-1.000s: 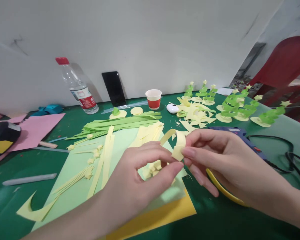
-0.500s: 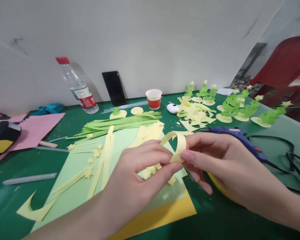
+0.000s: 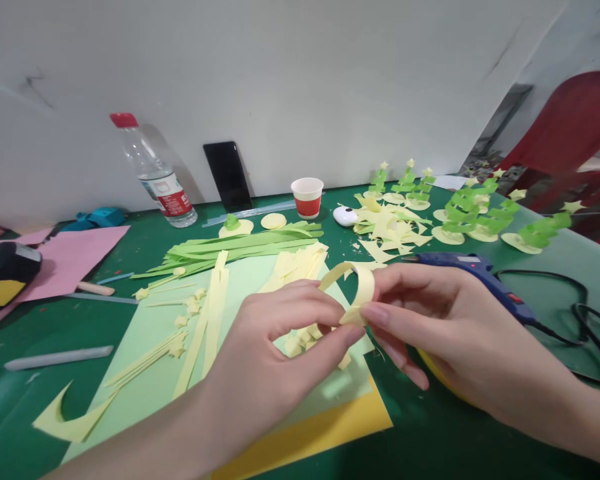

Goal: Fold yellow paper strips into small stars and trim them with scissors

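A pale yellow paper strip (image 3: 364, 287) is bent into a loop between my hands. My left hand (image 3: 293, 333) pinches its lower end between thumb and fingers. The thumb and forefinger of my right hand (image 3: 420, 317) grip the loop's right side. Beneath the hands lies a light green sheet (image 3: 150, 363) over a yellow one (image 3: 330, 430). On the green sheet are long yellow strips (image 3: 214, 320), small folded paper stars (image 3: 195, 303) and a fan of more yellow strips (image 3: 297, 263). Some small pieces behind my left hand are partly hidden.
A blue glue gun (image 3: 480, 273) with a black cable lies right of my hands. Paper scraps (image 3: 393, 223) and several star-topped green paper figures (image 3: 495, 217) stand behind. Farther back are a paper cup (image 3: 307, 199), phone (image 3: 227, 177) and bottle (image 3: 165, 183). A tape measure (image 3: 10, 277) sits left.
Very little differs. Both hands keep their hold on the looped strip, and the fingers have shifted only slightly.
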Available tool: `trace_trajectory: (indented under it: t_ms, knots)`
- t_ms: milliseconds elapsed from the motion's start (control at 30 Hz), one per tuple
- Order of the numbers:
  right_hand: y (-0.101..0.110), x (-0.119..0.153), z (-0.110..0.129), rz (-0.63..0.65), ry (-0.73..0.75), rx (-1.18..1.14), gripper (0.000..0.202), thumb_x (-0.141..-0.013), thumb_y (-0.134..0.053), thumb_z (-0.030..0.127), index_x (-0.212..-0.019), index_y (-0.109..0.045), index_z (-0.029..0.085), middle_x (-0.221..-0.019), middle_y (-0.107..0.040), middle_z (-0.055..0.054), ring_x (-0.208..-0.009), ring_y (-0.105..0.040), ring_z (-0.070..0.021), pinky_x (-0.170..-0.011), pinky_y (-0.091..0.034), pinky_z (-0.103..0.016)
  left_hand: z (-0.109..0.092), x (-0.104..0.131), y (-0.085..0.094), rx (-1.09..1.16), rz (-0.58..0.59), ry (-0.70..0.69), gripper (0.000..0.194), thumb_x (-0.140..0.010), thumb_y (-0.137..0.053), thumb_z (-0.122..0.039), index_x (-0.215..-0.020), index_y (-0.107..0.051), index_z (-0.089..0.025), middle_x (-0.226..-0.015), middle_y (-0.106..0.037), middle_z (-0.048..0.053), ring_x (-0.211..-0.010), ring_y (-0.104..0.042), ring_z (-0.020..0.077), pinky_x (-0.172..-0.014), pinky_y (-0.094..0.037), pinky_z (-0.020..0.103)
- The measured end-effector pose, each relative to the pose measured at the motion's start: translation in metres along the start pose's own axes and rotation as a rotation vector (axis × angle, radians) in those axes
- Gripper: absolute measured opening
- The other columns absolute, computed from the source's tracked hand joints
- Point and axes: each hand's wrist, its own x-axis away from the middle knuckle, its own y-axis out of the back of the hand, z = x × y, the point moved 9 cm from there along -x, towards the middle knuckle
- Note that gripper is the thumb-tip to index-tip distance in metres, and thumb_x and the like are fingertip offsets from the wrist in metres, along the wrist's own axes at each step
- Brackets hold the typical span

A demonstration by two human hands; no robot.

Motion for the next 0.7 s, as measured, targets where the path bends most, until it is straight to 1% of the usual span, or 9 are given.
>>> trace_trajectory:
  t_ms: [133,233,267,333,433,500,567,633,700]
  knots:
    - [-0.008,0.001,-0.005,0.065,-0.073,-0.128,0.014,-0.069,-0.07,0.018,-0.06,-0.06,0.017,-0.047,-0.05,0.007,-0.033,-0.042,-0.0022,-0.032,-0.037,-0.012,-0.001,0.001,0.0,-0.007,0.003,-0.026,0.027,-0.084,-0.059,-0.018,-0.058,-0.065,-0.016,-0.059,-0.069,-0.001,-0.061,-0.065,0.0135,-0.061,-0.05,0.02]
    - [-0.01,0.001,-0.006,0.069,-0.08,-0.146,0.011,-0.068,-0.069,0.014,-0.061,-0.06,0.016,-0.048,-0.051,0.007,-0.034,-0.043,-0.0009,-0.033,-0.037,-0.009,0.002,0.002,0.0,0.01,0.018,0.001,0.026,-0.085,-0.058,-0.02,-0.061,-0.068,-0.017,-0.062,-0.071,-0.001,-0.06,-0.065,0.0125,-0.062,-0.05,0.019]
    - [-0.01,0.0,-0.003,0.06,-0.052,-0.126,0.011,-0.069,-0.068,0.014,-0.062,-0.06,0.016,-0.048,-0.052,0.007,-0.034,-0.043,-0.0008,-0.033,-0.037,-0.009,0.003,0.002,0.0,0.017,0.02,0.022,0.026,-0.086,-0.057,-0.02,-0.062,-0.069,-0.018,-0.062,-0.072,-0.002,-0.059,-0.065,0.0123,-0.064,-0.05,0.02]
    - [-0.008,-0.001,0.005,0.038,0.047,-0.069,0.009,-0.071,-0.065,0.015,-0.063,-0.062,0.017,-0.052,-0.054,0.007,-0.035,-0.043,-0.0008,-0.033,-0.038,-0.009,0.007,0.002,0.001,0.04,0.029,0.073,0.027,-0.085,-0.058,-0.022,-0.06,-0.068,-0.019,-0.06,-0.072,-0.003,-0.058,-0.064,0.0117,-0.069,-0.05,0.021]
    - [-0.005,-0.001,0.024,0.011,0.264,0.09,0.013,-0.074,-0.06,0.012,-0.063,-0.064,0.018,-0.056,-0.059,0.005,-0.04,-0.046,-0.0024,-0.036,-0.041,-0.009,0.016,0.003,0.0,0.101,0.053,0.179,0.029,-0.083,-0.06,-0.024,-0.055,-0.067,-0.02,-0.057,-0.071,-0.006,-0.053,-0.061,0.0104,-0.072,-0.049,0.023]
    - [-0.006,0.003,0.038,0.008,0.437,0.206,0.02,-0.076,-0.055,0.007,-0.062,-0.064,0.019,-0.058,-0.063,0.004,-0.044,-0.048,-0.0043,-0.039,-0.042,-0.011,0.022,0.004,-0.002,0.154,0.068,0.254,0.028,-0.082,-0.06,-0.025,-0.055,-0.068,-0.021,-0.056,-0.071,-0.006,-0.051,-0.059,0.0097,-0.069,-0.049,0.023]
    - [-0.009,0.01,0.049,0.024,0.613,0.32,0.028,-0.077,-0.05,0.002,-0.062,-0.064,0.021,-0.064,-0.066,0.002,-0.051,-0.053,-0.0066,-0.042,-0.043,-0.013,0.026,0.005,-0.004,0.238,0.087,0.308,0.027,-0.08,-0.06,-0.024,-0.055,-0.069,-0.021,-0.057,-0.07,-0.005,-0.052,-0.057,0.0091,-0.062,-0.047,0.02]
    - [-0.013,0.018,0.057,0.024,0.772,0.431,0.03,-0.078,-0.049,-0.002,-0.067,-0.064,0.022,-0.071,-0.069,0.001,-0.06,-0.06,-0.0085,-0.049,-0.048,-0.015,0.028,0.006,-0.007,0.357,0.112,0.348,0.026,-0.079,-0.06,-0.022,-0.054,-0.069,-0.02,-0.056,-0.069,-0.005,-0.053,-0.056,0.0081,-0.054,-0.044,0.017]
    - [-0.015,0.025,0.062,-0.01,0.893,0.559,0.029,-0.079,-0.05,-0.003,-0.073,-0.064,0.022,-0.078,-0.072,0.0,-0.067,-0.064,-0.0099,-0.056,-0.052,-0.016,0.031,0.007,-0.011,0.487,0.141,0.397,0.026,-0.078,-0.06,-0.02,-0.053,-0.068,-0.019,-0.055,-0.067,-0.005,-0.053,-0.053,0.007,-0.052,-0.043,0.015]
